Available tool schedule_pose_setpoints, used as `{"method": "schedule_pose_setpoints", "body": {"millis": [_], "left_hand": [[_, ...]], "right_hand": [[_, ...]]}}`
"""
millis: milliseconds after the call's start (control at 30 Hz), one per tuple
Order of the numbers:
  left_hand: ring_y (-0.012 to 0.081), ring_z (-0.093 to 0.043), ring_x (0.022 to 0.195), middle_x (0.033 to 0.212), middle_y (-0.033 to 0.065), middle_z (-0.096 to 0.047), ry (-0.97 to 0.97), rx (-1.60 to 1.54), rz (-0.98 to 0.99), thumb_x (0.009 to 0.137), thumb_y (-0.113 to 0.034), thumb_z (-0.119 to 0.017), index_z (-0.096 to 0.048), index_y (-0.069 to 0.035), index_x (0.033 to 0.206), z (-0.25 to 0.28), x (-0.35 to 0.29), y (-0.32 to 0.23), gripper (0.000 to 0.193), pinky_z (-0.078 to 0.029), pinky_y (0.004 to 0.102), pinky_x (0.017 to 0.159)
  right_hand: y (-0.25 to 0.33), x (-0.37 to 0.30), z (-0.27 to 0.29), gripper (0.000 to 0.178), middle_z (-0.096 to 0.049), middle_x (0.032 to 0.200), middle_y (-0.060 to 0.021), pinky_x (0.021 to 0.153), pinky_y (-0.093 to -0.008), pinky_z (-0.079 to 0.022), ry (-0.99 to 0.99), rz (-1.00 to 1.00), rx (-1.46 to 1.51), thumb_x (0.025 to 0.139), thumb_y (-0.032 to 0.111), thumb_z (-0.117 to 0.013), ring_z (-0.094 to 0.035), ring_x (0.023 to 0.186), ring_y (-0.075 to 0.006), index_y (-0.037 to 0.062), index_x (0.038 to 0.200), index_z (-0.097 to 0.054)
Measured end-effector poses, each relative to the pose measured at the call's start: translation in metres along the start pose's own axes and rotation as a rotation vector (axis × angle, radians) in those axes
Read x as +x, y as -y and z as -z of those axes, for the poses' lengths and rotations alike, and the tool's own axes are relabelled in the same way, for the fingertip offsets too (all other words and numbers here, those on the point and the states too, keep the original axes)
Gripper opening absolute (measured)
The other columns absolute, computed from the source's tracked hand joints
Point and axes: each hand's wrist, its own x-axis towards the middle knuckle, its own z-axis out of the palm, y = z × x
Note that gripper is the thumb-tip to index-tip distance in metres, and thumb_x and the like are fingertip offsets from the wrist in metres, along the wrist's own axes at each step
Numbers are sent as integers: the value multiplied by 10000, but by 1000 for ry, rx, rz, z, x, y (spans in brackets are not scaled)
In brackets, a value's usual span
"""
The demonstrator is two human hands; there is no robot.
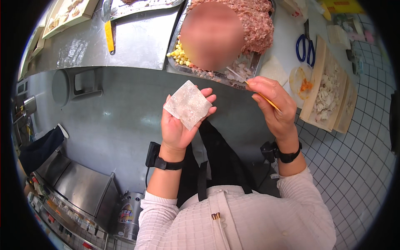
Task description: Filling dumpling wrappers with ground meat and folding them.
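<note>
My left hand (pixel 173 131) is held palm up, fingers extended, with a square, pale wonton wrapper (pixel 188 105) resting across the palm and fingers. White flecks dot the wrapper. Pinched between the fingers and thumb of my right hand (pixel 277 106) is a thin stick (pixel 270 101) with a yellow handle. Its pale, narrow end points toward the near right corner of a metal tray (pixel 258 62). Minced pink meat (pixel 259 25) fills much of that tray, with yellow corn kernels (pixel 179 55) at its left edge. A blurred patch hides part of the meat.
Right of the tray are dark-blue-handled scissors (pixel 306 50), a clear dish (pixel 296 83) with orange bits, and a wooden box (pixel 320 79) holding pale folded pieces. A yellow-handled tool (pixel 109 37) lies on the steel table (pixel 141 41). A grey stool (pixel 62 88) stands below.
</note>
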Motion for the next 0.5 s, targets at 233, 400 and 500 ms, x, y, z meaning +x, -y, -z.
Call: {"method": "schedule_pose_setpoints", "body": {"millis": [233,400,500], "left_hand": [[451,-398,1330,1478,262,-353,-9,32,-18,1020,-488,-240,-376,-22,1428,-3,2,4,634,-372,593,1063],[447,-390,1338,1489,247,-347,-48,40,-56,1023,-481,-228,-379,-38,1432,-7,4,8,622,-359,596,1076],[442,-382,1345,1491,240,-350,-67,44,-87,1026,-474,-221,-381,-46,1434,-8,5,10,613,-345,592,1088]], "right_hand": [[-7,16,-5,257,-677,1008,-144,797,-328,-539,75,65,-58,796,-46,-703,-673,918,-286,7,1044,-658],[-24,20,-7,224,-671,1007,-148,811,-297,-522,95,17,38,823,-35,-681,-671,907,-274,6,1041,-656],[-36,19,-5,166,-678,1009,-124,821,-275,-514,93,-77,159,886,16,-645,-670,909,-219,-6,1051,-655]]}}
